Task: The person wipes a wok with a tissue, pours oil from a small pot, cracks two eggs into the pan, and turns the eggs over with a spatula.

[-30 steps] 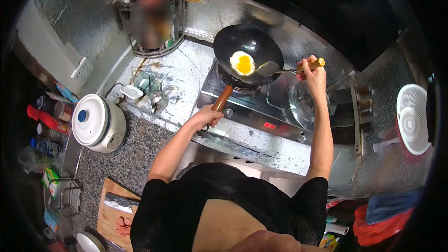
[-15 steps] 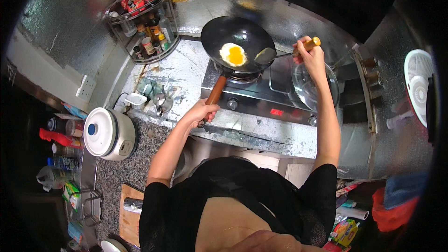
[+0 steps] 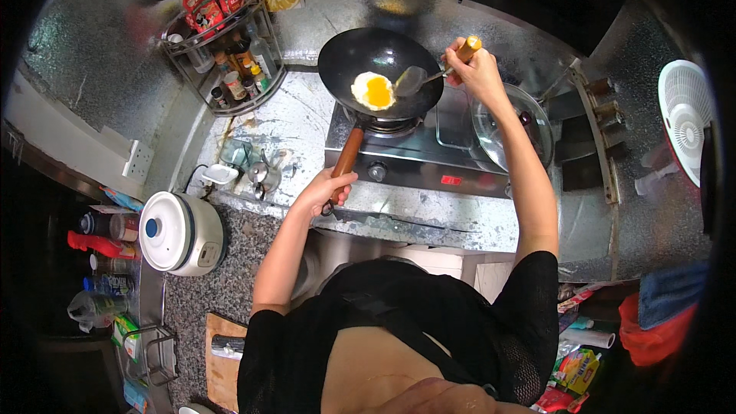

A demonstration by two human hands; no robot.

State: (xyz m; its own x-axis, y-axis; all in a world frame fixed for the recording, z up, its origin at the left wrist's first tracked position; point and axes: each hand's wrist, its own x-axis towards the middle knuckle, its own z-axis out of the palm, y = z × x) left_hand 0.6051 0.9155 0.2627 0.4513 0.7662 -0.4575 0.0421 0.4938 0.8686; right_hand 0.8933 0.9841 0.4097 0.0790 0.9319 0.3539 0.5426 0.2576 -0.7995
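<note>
A dark wok sits over the left burner of a gas stove, with a fried egg inside, its white set around a bright yellow yolk. My left hand is wrapped around the wok's brown wooden handle. From the right, my right hand grips the yellowish handle of a spatula. The spatula's blade lies in the wok close to the egg's right edge; whether the two touch I cannot tell.
A glass lid lies on the stove's right side under my right forearm. At the back left stands a metal rack of bottles. Left are a small metal pot, a white electric cooker and a wooden cutting board.
My right hand has moved left and away from me, bringing the spatula blade nearer the egg. My left hand keeps its hold on the wok handle. The whole view has shifted slightly.
</note>
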